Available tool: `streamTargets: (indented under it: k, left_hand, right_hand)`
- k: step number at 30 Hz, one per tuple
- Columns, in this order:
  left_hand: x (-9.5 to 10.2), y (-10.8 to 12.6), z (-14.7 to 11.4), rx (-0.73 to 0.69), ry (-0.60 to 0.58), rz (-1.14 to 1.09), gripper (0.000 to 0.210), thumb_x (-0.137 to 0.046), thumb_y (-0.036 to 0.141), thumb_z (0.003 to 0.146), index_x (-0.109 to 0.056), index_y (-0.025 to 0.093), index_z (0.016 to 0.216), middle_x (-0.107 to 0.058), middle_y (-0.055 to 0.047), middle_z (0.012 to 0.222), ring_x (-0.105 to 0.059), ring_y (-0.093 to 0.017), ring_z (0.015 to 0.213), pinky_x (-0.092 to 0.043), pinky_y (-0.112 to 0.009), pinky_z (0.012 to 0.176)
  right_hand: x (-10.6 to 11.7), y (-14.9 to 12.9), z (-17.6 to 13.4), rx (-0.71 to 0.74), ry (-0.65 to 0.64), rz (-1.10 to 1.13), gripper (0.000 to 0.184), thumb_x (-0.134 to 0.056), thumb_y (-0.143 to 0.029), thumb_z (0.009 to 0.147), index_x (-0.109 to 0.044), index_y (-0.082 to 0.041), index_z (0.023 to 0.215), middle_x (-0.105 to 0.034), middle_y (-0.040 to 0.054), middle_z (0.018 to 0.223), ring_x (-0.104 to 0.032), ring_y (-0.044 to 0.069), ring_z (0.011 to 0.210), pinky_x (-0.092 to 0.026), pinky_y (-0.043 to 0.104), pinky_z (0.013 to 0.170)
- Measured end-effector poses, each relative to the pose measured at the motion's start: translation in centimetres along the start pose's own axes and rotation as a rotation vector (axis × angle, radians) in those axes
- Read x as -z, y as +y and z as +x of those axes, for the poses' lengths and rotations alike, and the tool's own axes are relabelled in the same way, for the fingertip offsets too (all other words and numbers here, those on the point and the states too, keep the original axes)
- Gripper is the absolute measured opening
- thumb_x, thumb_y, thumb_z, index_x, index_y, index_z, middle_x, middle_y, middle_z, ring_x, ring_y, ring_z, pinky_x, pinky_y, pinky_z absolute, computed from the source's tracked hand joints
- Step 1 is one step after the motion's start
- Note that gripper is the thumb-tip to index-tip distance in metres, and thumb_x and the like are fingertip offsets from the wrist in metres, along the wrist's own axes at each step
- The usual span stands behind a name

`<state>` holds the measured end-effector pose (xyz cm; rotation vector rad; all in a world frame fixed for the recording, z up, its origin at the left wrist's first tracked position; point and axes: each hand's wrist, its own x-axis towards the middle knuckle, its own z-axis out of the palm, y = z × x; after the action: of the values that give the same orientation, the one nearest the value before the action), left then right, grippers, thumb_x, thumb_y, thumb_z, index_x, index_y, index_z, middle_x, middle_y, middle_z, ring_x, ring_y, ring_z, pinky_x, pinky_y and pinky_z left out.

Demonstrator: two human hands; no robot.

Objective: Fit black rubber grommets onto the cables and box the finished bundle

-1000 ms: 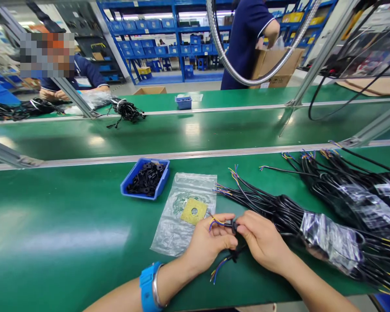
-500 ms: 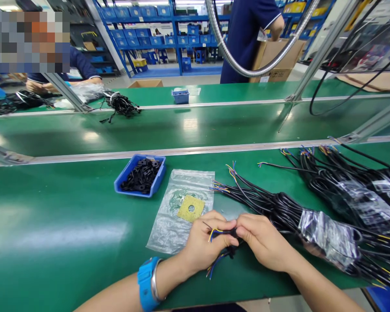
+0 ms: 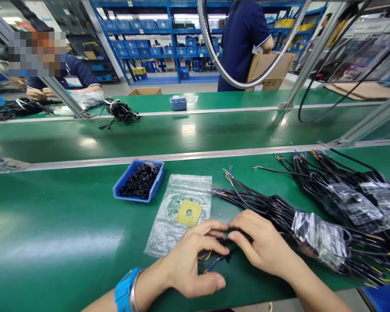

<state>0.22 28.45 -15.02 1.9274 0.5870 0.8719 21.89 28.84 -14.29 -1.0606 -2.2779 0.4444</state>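
Note:
My left hand (image 3: 190, 260) is open over the near part of the green bench, its thumb spread well away from the fingers. Its fingertips reach to a black cable (image 3: 232, 250) with stripped blue and yellow wire ends. My right hand (image 3: 264, 245) is closed, with thumb and forefinger around the cable's dark end, which the fingers partly hide. Just beyond the hands lies a clear zip bag (image 3: 162, 234) with a yellow square pad (image 3: 183, 216) on it, a round hole in its middle. A bundle of black cables (image 3: 276, 208), wrapped in clear film, lies beside my right hand.
A blue bin (image 3: 117, 193) of small black parts stands left of the bag. More cable bundles (image 3: 347, 190) lie at the right. A metal rail (image 3: 84, 163) crosses behind. Two people work beyond, one by a cardboard box (image 3: 263, 71). A flexible metal hose (image 3: 211, 52) hangs above.
My left hand has let go of the cable, its thumb and fingers spreading apart and moving slightly left and down. My right hand stays at the cable. The view has shifted slightly.

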Motion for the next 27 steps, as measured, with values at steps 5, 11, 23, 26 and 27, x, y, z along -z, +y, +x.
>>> streamTargets:
  k: [5,11,23,26,27]
  left_hand:
    - [-0.2,0.8,-0.1,0.146,-0.110,0.042,0.036,-0.068,0.027,0.070,-0.070,0.013,0.102,-0.070,-0.013,0.100,-0.067,-0.023,0.091,-0.052,-0.032,0.083]
    - [-1.1,0.3,-0.1,0.174,-0.026,0.191,0.033,-0.063,0.024,0.075,-0.069,0.011,0.105,-0.067,-0.015,0.106,-0.065,-0.022,0.095,-0.051,-0.031,0.085]
    - [3.3,0.3,0.9,0.447,0.298,0.174,0.020,-0.060,0.031,0.080,-0.061,0.016,0.094,-0.066,-0.002,0.078,-0.061,-0.014,0.067,-0.050,-0.024,0.061]
    - [8.5,1.4,0.5,0.422,0.472,0.613,0.018,-0.054,0.029,0.085,-0.066,0.019,0.094,-0.070,-0.002,0.088,-0.063,-0.015,0.076,-0.050,-0.025,0.069]
    - [10.4,1.4,0.3,0.457,0.534,0.812,0.021,-0.051,0.028,0.087,-0.067,0.020,0.099,-0.070,-0.003,0.094,-0.064,-0.016,0.081,-0.050,-0.027,0.074]
  right_hand:
    - [0.2,0.4,1.6,-0.186,0.031,-0.780,0.025,-0.056,-0.014,0.082,-0.057,-0.012,0.107,-0.061,0.0114,0.086,-0.053,0.027,0.081,-0.039,0.038,0.070]
    - [0.6,-0.7,3.4,-0.246,-0.105,-0.903,0.013,-0.053,-0.005,0.074,-0.059,-0.015,0.080,-0.057,0.0084,0.073,-0.052,0.026,0.074,-0.033,0.036,0.065]
    - [-2.5,0.3,2.9,0.133,-0.064,-0.334,0.028,-0.032,-0.020,0.097,-0.058,-0.018,0.087,-0.060,0.0027,0.072,-0.056,0.014,0.066,-0.040,0.023,0.061]
    - [-2.8,0.6,2.4,0.191,0.009,-0.339,0.029,-0.031,-0.023,0.098,-0.057,-0.017,0.088,-0.065,0.0042,0.077,-0.061,0.014,0.069,-0.042,0.023,0.061]
    - [-2.9,0.6,2.2,0.210,0.022,-0.353,0.029,-0.031,-0.023,0.099,-0.058,-0.017,0.090,-0.066,0.0045,0.079,-0.062,0.014,0.070,-0.043,0.023,0.061]
